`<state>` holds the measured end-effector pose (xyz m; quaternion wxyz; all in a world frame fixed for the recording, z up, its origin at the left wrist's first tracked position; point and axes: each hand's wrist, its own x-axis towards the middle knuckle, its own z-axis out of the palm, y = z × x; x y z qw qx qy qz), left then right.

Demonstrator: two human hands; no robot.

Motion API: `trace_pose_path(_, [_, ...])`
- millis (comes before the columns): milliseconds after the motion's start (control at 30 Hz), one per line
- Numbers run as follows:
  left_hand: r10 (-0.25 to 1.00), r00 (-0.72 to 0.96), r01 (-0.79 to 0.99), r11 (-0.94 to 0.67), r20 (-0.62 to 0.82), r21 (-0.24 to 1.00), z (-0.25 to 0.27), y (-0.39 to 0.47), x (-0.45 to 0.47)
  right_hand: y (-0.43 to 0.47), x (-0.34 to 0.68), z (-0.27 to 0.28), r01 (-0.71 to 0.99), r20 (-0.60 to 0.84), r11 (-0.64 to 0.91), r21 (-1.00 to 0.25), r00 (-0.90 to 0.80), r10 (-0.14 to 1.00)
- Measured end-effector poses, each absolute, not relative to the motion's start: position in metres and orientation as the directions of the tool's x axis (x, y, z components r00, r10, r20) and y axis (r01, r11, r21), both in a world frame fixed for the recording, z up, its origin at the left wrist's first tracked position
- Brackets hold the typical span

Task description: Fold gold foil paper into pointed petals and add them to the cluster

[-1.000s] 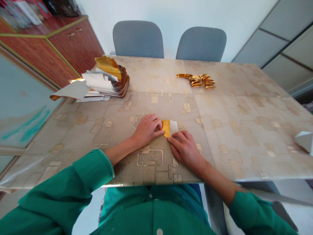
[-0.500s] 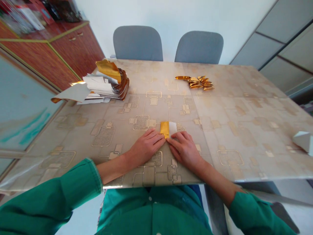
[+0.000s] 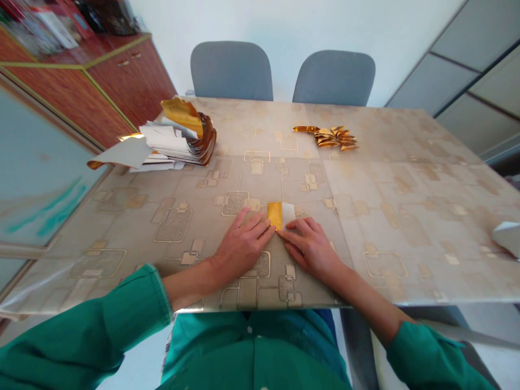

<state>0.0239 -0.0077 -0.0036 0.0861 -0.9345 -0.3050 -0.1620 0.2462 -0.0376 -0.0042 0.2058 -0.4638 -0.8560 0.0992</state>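
Observation:
A small folded piece of gold paper (image 3: 274,215) lies on the table before me, gold on its left part and white on its right. My left hand (image 3: 244,241) rests palm down at its near left corner, the outer fingers fanned out and the index fingertip on the near edge; its thumb is hidden. From the other side, my right hand (image 3: 311,246) is curled, with its fingertips pressed on the near edge and the white part. The two index fingertips almost meet at the paper's near point.
A tall stack of gold and white paper sheets (image 3: 170,143) stands at the back left. Several folded gold paper pieces (image 3: 333,138) lie at the back right. A white paper object (image 3: 507,237) sits at the right edge. Two grey chairs (image 3: 231,70) stand behind the patterned table (image 3: 385,216).
The outer fingers of my left hand have lifted and spread away from the paper. My right hand has barely shifted, and the view has moved slightly.

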Motion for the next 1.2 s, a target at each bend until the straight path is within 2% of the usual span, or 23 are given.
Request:
trace_pose_path(100, [0.536,0.764,0.593,-0.803,0.359,-0.062,-0.004,-0.007,0.026,-0.037,0.246,-0.004,0.754,0.262,0.550,-0.359,-0.485,0.835])
trace_pose_path(300, [0.405,0.828,0.466,-0.881,0.388,-0.075,-0.008,0.006,0.025,-0.033,0.248,-0.002,0.755,0.265,0.555,-0.350,-0.488,0.831])
trace_pose_path(400, [0.363,0.861,0.417,-0.905,0.357,-0.087,-0.004,0.018,0.025,-0.027,0.250,0.001,0.738,0.249,0.568,-0.364,-0.510,0.823])
trace_pose_path(533, [0.307,0.908,0.355,-0.925,0.286,-0.134,0.002,0.032,0.028,-0.015,0.252,0.005,0.728,0.205,0.574,-0.376,-0.539,0.817])
trace_pose_path(667, [0.288,0.906,0.355,-0.917,0.309,-0.184,-0.001,0.039,0.029,-0.006,0.248,0.005,0.759,0.183,0.566,-0.323,-0.537,0.824])
trace_pose_path(767, [0.291,0.881,0.375,-0.911,0.374,-0.174,-0.007,0.041,0.029,-0.005,0.243,0.003,0.787,0.219,0.565,-0.247,-0.523,0.824])
trace_pose_path(900, [0.342,0.831,0.424,-0.900,0.439,-0.102,-0.010,0.041,0.031,-0.006,0.238,-0.001,0.803,0.289,0.574,-0.159,-0.518,0.805])
trace_pose_path(1033, [0.375,0.826,0.430,-0.902,0.420,-0.040,-0.008,0.040,0.030,-0.007,0.236,-0.001,0.799,0.323,0.591,-0.109,-0.534,0.781])
trace_pose_path(1200, [0.384,0.840,0.437,-0.898,0.384,-0.057,-0.005,0.038,0.029,-0.012,0.238,-0.002,0.778,0.345,0.626,-0.050,-0.574,0.742])
